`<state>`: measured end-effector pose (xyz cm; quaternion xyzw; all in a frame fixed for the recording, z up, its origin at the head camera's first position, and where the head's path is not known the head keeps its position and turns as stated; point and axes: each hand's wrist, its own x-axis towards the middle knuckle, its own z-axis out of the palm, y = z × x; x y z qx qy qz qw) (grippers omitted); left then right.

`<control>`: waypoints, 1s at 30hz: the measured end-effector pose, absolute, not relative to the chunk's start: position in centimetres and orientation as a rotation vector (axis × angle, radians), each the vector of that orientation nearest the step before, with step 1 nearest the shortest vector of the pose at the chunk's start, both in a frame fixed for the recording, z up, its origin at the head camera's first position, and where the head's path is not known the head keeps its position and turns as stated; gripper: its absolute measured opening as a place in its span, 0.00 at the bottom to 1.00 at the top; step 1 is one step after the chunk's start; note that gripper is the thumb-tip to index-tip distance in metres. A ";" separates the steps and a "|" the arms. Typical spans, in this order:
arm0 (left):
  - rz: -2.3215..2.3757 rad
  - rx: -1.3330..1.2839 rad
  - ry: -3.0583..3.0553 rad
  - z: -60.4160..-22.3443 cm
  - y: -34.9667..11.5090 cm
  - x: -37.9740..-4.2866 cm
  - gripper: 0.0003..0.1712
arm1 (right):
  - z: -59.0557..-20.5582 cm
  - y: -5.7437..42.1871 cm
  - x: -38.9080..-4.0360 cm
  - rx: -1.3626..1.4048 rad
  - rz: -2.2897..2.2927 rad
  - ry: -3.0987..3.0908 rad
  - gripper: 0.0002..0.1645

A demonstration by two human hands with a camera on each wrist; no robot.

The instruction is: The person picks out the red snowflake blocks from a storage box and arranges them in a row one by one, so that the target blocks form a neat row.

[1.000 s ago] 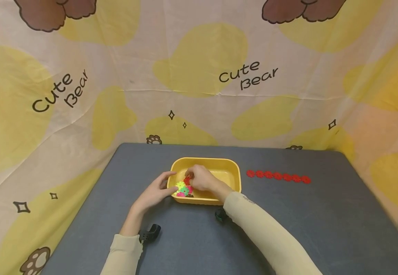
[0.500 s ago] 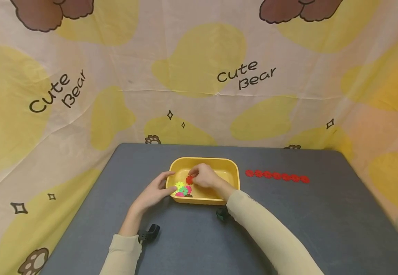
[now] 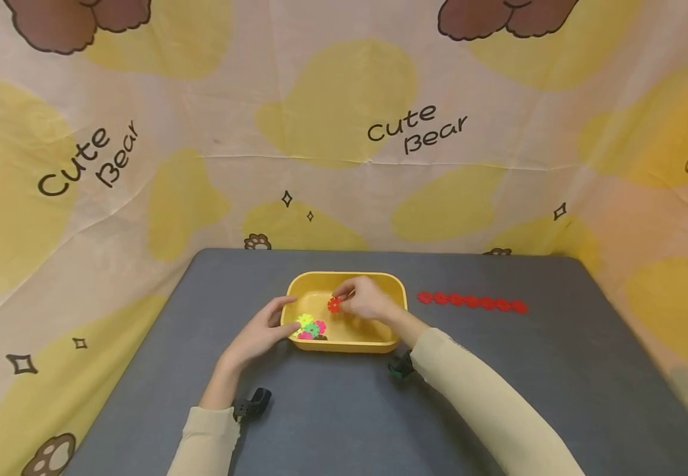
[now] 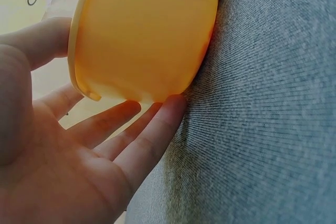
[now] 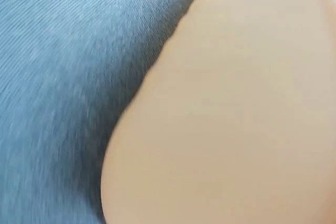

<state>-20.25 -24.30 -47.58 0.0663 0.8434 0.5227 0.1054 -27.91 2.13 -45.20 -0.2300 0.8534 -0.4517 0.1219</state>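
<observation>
A yellow plastic bin (image 3: 373, 346) stands on the table. My left hand (image 3: 256, 338) holds its left end, thumb over the rim and fingers against the outside wall, as the left wrist view also shows. Inside the bin, my right hand (image 3: 372, 301) pinches a red flower-shaped disc (image 3: 334, 305) between thumb and fingertips. A small pile of yellow, green and pink flower-shaped discs (image 3: 311, 328) lies in the bin's near left corner, with a dark piece beside it. The right wrist view shows a pale sleeve (image 5: 226, 108), the hand itself hidden.
Right of the bin, several red flower-shaped discs (image 3: 471, 301) form a straight row on the grey-blue table (image 3: 332, 410). A printed cloth (image 3: 332, 132) hangs behind the table and along its sides.
My right hand has lifted the red disc away from the pile, moving right and toward the bin's far side. The left hand stays at the bin's left end. The head view has shifted slightly.
</observation>
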 end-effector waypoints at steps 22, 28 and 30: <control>1.532 0.201 2.484 -47.3 -24.3 -20.1 0.39 | -41.5 9.8 -24.9 -0.672 -1.535 2.310 0.14; 1.525 0.195 2.496 -47.4 -24.3 -20.1 0.39 | -41.5 12.2 -24.5 -0.650 -1.554 2.335 0.15; 1.524 0.197 2.494 -47.5 -24.3 -20.1 0.39 | -41.5 13.0 -24.4 -0.643 -1.538 2.372 0.14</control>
